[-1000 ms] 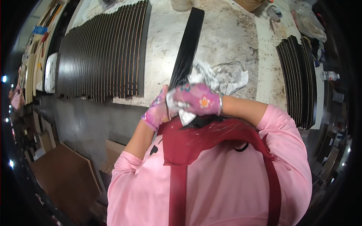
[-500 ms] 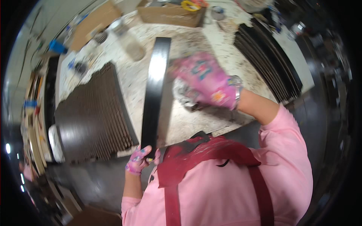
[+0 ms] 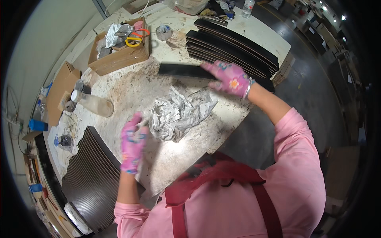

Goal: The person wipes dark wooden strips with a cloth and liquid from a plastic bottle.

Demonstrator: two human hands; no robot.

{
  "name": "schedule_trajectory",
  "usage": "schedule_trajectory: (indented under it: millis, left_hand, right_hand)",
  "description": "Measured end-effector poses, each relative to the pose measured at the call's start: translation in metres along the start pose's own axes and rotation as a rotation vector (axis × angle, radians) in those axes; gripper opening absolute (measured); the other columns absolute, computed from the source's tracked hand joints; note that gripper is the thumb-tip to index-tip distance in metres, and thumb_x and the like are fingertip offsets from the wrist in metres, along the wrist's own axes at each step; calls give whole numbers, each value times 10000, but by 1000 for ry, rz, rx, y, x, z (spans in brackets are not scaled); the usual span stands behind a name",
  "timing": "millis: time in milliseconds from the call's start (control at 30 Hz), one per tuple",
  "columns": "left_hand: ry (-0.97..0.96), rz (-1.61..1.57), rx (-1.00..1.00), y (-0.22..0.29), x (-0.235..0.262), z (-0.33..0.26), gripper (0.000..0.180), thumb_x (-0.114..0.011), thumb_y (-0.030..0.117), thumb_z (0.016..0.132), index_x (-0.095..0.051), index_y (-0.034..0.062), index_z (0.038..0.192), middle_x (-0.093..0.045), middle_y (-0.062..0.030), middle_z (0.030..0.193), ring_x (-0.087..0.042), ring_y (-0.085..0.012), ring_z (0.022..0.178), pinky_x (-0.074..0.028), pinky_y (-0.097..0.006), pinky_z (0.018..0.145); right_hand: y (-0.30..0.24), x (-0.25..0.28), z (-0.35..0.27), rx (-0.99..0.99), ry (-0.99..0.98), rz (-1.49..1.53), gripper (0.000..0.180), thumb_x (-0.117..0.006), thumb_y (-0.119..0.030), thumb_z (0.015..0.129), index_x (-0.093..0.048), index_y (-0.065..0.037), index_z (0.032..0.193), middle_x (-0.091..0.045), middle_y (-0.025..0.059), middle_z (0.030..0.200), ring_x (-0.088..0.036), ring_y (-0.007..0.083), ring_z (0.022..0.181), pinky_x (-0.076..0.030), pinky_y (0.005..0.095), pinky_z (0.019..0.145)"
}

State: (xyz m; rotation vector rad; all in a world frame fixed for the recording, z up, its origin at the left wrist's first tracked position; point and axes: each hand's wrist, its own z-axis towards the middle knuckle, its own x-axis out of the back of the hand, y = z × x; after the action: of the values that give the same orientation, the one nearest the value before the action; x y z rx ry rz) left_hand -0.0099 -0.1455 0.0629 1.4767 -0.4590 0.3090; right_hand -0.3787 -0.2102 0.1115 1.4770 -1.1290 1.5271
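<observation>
My right hand (image 3: 230,79), in a pink flowered glove, grips the right end of a flat black strip (image 3: 180,70), thumb at its near edge and fingers across its top. The strip lies low along the front of a stack of similar black strips (image 3: 232,47). A crumpled white rag or sheet of paper (image 3: 180,113) rests in the middle of the worktable (image 3: 166,160). Just left of it my left hand (image 3: 134,144), in a matching glove and slightly blurred, hovers open with thumb and fingers apart, holding nothing.
Many thin dark strips (image 3: 93,178) stand packed at the near left. A capped bottle (image 3: 95,104) and a cardboard box (image 3: 119,59) with yellow-handled scissors (image 3: 133,42) sit on the left side. A tape roll (image 3: 163,32) lies behind, and a water bottle (image 3: 248,8) at the far edge.
The black strip has gone from upright in my left hand to lying by the right stack in my right hand. My left hand has let go. The rag has left my right hand. The view has turned right.
</observation>
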Motion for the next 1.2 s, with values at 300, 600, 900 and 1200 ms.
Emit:
schedule_trajectory:
  millis: [300, 600, 900, 1200]
  left_hand:
    - [-218, 893, -678, -30, -99, 55, 434, -638, 305, 805, -632, 199, 1225, -574, -47, 1319, -414, -323, 1323, -264, -503, 1103]
    - [-91, 682, -509, -11, -26, 22, 425, -606, 213, 852, -596, 86, 1258, -550, -169, 1304, -472, -377, 1253, -368, -482, 1050]
    - [205, 885, -214, -62, 65, -63, 557, -547, 317, 936, -457, -56, 1340, -459, -260, 1375, -435, -420, 1279, -330, -485, 1084]
    - [204, 1201, 325, -108, 74, -121, 829, -706, 338, 799, -335, -19, 1449, -350, -205, 1498, -297, -358, 1401, -245, -434, 1143]
  right_hand:
    - [88, -24, 90, -150, 271, -367, 460, -584, -281, 908, -497, -144, 1339, -576, 144, 1117, -617, 309, 972, -508, 403, 765]
    - [100, -57, 95, -216, 338, -305, 458, -462, -132, 911, -465, -143, 1369, -558, 123, 1237, -579, 299, 1108, -472, 425, 861]
    - [101, -77, 103, -309, 559, -234, 489, -525, -245, 859, -500, -108, 1328, -460, 119, 1411, -433, 296, 1285, -314, 478, 1044]
    - [-102, -124, 67, 291, 202, 238, 856, -505, -676, 836, -295, -175, 1497, -260, 165, 1548, -272, 358, 1410, -210, 557, 1124]
